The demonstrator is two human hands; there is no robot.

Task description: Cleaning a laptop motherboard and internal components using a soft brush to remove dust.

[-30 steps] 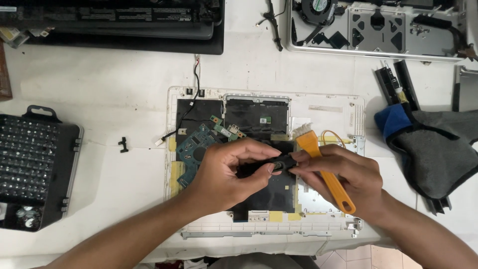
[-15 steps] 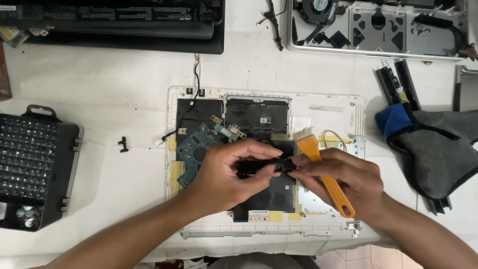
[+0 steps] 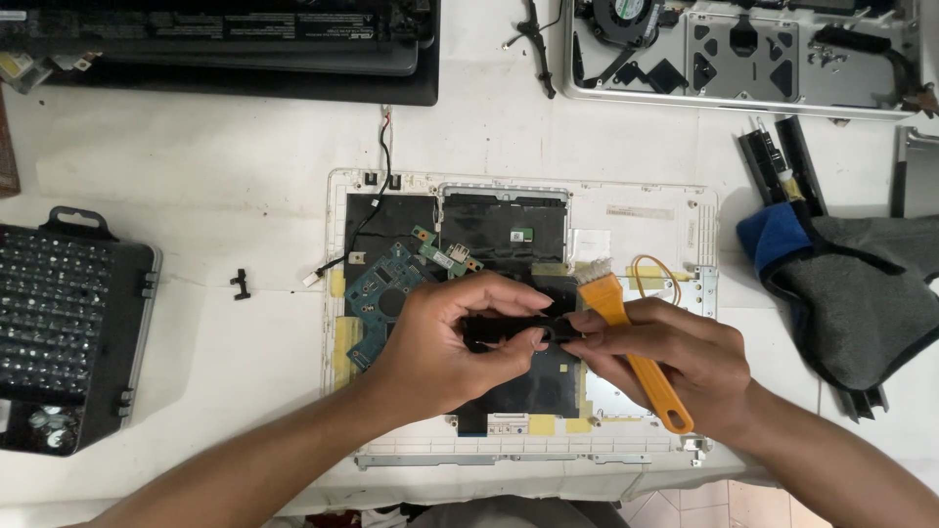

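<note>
A white table (image 3: pixel 245 176) fills the frame, covered w/ taken-apart laptops. In the centre lies an open white laptop shell (image 3: pixel 646 210), w/ a black inner plate and a green-blue circuit board (image 3: pixel 383 293) at its left part.

Above this shell, both hands meet at the middle of the frame. The left hand (image 3: pixel 440 342) comes from bottom left and its fingers are closed narrow around a small black part (image 3: pixel 509 328), thumb on top, other fingers under. The right hand (image 3: pixel 665 357) comes from bottom right; its thumb and first fingers pinch the right end of the same black part. In the same hand an orange brush (image 3: pixel 636 367) is kept, its handle going down-right under the palm, the white bristles pointing up, just beside the black part.

At the left edge a black bit set case (image 3: pixel 68 323) stands open. A small black clip (image 3: pixel 241 284) lies alone btw. the case and the shell. Upper left: a black laptop base (image 3: pixel 245 59). Upper right: a silver laptop chassis (image 3: pixel 743 59) w/ a fan. At the right edge a grey cloth w/ blue corner (image 3: pixel 861 293) lies over some black strips. A thin black wire (image 3: pixel 383 156) runs from the shell's top edge upward.
</note>
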